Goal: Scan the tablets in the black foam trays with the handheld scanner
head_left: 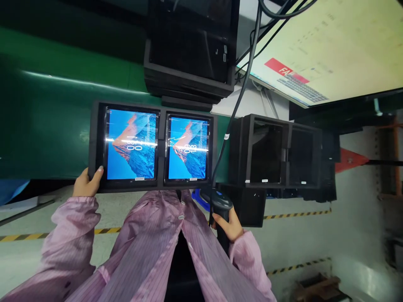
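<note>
A black tray (94, 126) holds two tablets side by side, the left tablet (131, 144) and the right tablet (188, 147), both lit with a blue and orange mountain picture. My left hand (85, 182) grips the tray's lower left corner, thumb on its front rim. My right hand (229, 223) is closed round the handle of a black barcode scanner (220, 203), held just below the tray's right end. The scanner's cable (234, 109) runs up and away. Pink striped sleeves cover both arms.
The tray rests over a green conveyor belt (47, 117). Stacked black trays (189, 50) stand behind it. A second tray (277, 151) with dark tablets sits to the right. A large monitor (324, 50) hangs at upper right. Yellow-black floor tape (296, 214) marks the floor.
</note>
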`<action>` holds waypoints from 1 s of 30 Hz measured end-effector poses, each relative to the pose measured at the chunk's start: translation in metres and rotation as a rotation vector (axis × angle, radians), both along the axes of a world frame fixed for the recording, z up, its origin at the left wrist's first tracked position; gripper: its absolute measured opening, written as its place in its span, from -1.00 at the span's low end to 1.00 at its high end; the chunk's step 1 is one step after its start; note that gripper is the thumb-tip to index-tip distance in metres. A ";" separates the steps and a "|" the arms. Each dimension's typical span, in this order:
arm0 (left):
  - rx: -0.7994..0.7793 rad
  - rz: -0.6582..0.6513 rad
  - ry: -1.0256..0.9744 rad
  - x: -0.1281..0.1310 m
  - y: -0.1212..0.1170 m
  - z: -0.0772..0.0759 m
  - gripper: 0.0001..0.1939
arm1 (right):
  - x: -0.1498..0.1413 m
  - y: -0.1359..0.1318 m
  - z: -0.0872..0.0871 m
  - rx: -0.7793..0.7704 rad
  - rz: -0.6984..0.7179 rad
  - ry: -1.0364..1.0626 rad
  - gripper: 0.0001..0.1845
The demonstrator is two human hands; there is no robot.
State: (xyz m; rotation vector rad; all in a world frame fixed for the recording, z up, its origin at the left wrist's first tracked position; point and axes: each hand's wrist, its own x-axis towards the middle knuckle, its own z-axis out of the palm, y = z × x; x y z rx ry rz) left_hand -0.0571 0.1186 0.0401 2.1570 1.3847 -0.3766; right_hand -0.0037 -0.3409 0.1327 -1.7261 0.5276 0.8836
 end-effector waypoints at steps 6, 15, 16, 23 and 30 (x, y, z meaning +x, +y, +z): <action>0.034 0.018 0.003 -0.003 0.001 -0.004 -0.64 | 0.001 -0.001 -0.004 0.015 0.008 -0.025 -0.05; 0.018 0.030 -0.024 0.003 -0.006 0.004 -0.62 | 0.016 0.015 0.004 0.051 0.008 -0.057 -0.16; 0.013 0.028 -0.030 0.003 -0.007 0.005 -0.62 | 0.018 0.017 0.004 0.052 0.003 -0.059 -0.18; 0.030 0.008 -0.073 0.000 -0.007 -0.004 -0.56 | 0.023 0.023 -0.005 0.040 0.090 -0.079 -0.14; 0.044 -0.012 0.004 -0.001 -0.006 -0.013 -0.47 | 0.025 0.032 -0.006 -0.065 0.183 -0.130 -0.13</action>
